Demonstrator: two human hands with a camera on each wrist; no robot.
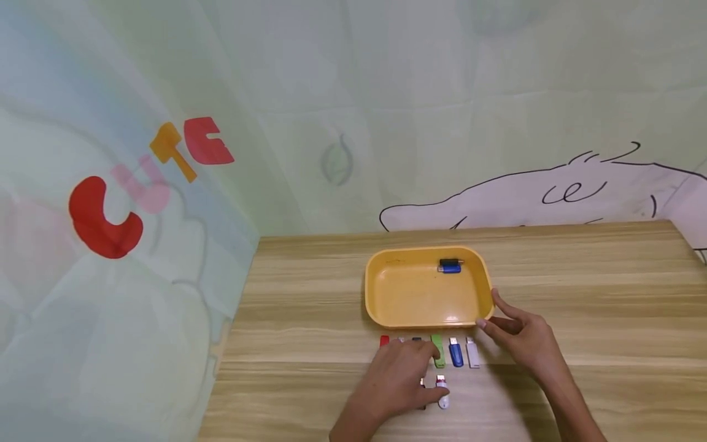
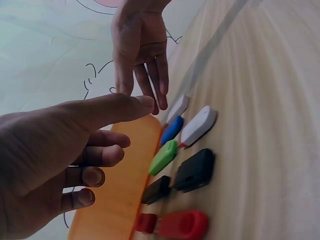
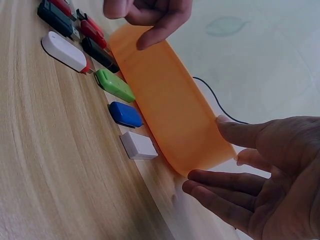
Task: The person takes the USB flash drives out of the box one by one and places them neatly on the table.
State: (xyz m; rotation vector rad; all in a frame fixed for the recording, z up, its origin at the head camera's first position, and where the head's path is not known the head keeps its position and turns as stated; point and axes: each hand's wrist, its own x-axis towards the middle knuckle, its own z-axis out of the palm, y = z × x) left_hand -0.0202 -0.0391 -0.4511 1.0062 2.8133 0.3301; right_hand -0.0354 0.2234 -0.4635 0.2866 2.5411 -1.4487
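My left hand (image 1: 394, 374) hovers over a group of USB flash drives, fingers loosely bent and nothing between them. Near its fingertips lies a green flash drive (image 1: 439, 356), with a blue one (image 1: 455, 354) and a white one (image 1: 473, 355) to the right. Closer to me is a white-and-red flash drive (image 1: 443, 396). The left wrist view shows a black drive (image 2: 196, 170) and a red one (image 2: 184, 224), which the hand partly hides from the head camera. My right hand (image 1: 525, 341) touches the yellow tray (image 1: 381, 322) at its near right corner, fingers extended.
Inside the tray, a black flash drive (image 1: 450, 262) and a blue flash drive (image 1: 450, 269) lie side by side near the far right. The wooden table (image 1: 298, 294) ends at a printed curtain (image 1: 298, 172) behind and to the left.
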